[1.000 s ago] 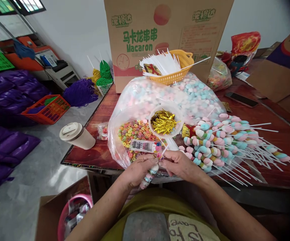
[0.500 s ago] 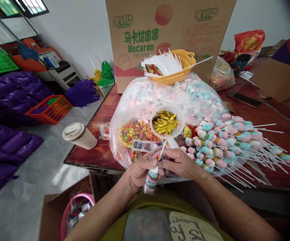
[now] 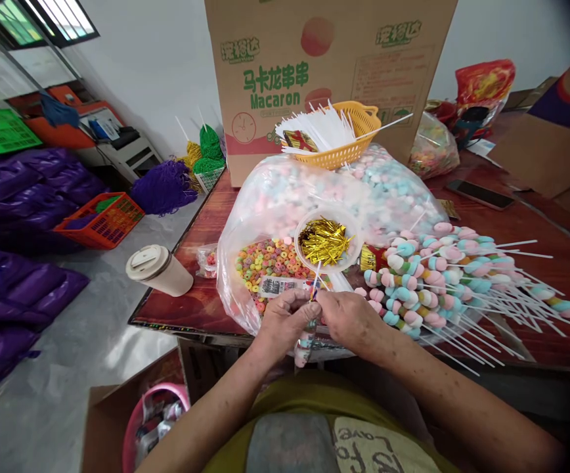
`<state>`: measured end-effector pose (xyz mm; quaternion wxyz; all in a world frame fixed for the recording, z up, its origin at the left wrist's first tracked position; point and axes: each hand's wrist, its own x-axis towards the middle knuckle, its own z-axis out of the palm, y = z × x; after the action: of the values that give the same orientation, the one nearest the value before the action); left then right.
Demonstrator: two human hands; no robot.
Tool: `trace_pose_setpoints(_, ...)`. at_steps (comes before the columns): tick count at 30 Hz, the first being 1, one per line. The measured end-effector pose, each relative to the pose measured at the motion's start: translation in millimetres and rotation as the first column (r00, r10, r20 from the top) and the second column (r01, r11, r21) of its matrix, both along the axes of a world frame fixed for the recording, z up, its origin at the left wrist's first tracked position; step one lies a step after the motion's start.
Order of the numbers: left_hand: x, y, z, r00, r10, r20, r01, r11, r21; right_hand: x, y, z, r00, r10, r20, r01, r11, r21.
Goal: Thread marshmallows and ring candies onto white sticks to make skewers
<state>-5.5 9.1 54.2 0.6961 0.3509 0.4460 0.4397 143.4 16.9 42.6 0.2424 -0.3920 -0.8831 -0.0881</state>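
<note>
Over the table's front edge, my left hand (image 3: 282,323) is closed around the upper part of a wrapped marshmallow skewer (image 3: 303,351). Its printed clear wrapper hangs below my fingers, while the white stick (image 3: 317,272) points up and away from me. My right hand (image 3: 356,322) is closed too, its thumb and fingertips pressed at the gathered neck of the wrapper; whatever they pinch there is hidden. Just beyond both hands stands a clear bowl (image 3: 355,266) of gold twist ties (image 3: 325,240). Ring-shaped candies (image 3: 265,259) and a printed wrapper (image 3: 280,287) lie behind my left hand.
Many marshmallow skewers (image 3: 442,276) are piled at right, sticks toward the right. A big bag of marshmallows (image 3: 285,190) bears a yellow basket (image 3: 334,157) of white sticks, before a cardboard box (image 3: 334,79). A lidded cup (image 3: 167,272) stands left; a pink tub (image 3: 132,420) sits below.
My right hand has turned and closed more tightly at the wrapper's neck. The skewer's lower end has swung slightly right and is more covered by my fingers.
</note>
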Motion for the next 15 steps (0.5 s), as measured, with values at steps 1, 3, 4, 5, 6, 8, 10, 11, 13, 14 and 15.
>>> trace_pose_setpoints(1,0,0,-0.8,1.000,0.019,-0.004,-0.019,1.000,-0.012,-1,0,-0.3,0.999,-0.004,0.041,0.001,0.998,0.065)
trace_pose_setpoints(3,0,2,-1.9,0.997,0.063,0.039,-0.060,0.995,-0.077,-1,1,0.1,0.992,0.026,0.120,-0.048,0.982,0.181)
trace_pose_setpoints(4,0,2,-1.8,0.997,0.059,0.045,-0.054,0.993,-0.105,0,3,1.7,0.988,0.052,0.149,-0.084,0.972,0.220)
trace_pose_setpoints(5,-1,2,-1.1,0.999,0.035,0.020,-0.033,0.994,-0.100,2,7,4.6,0.984,0.077,0.161,-0.116,0.962,0.248)
trace_pose_setpoints(6,-2,2,0.4,0.999,0.011,-0.042,-0.013,0.999,-0.052,4,10,9.3,0.984,0.094,0.153,-0.132,0.955,0.267)
trace_pose_setpoints(8,-7,1,6.3,0.969,0.078,-0.235,-0.046,0.990,0.137,8,17,23.4,0.996,0.081,0.034,-0.088,0.952,0.292)
trace_pose_setpoints(10,-15,1,16.2,0.914,0.174,-0.366,-0.074,0.960,0.270,5,18,39.0,0.982,0.036,-0.187,0.013,0.967,0.255)
trace_pose_setpoints(11,-21,1,22.3,0.915,0.147,-0.376,-0.052,0.966,0.252,0,16,44.7,0.958,0.022,-0.284,0.043,0.974,0.222)
trace_pose_setpoints(13,-35,3,35.9,0.968,-0.049,-0.248,0.073,0.993,0.090,-16,6,48.2,0.921,0.057,-0.385,0.008,0.986,0.166)
trace_pose_setpoints(14,-43,5,42.5,0.985,-0.129,-0.117,0.134,0.990,0.038,-26,0,45.9,0.914,0.102,-0.393,-0.049,0.989,0.142)
trace_pose_setpoints(15,-52,6,48.4,0.990,-0.137,0.021,0.136,0.990,0.042,-34,-6,41.7,0.907,0.138,-0.398,-0.102,0.989,0.110)
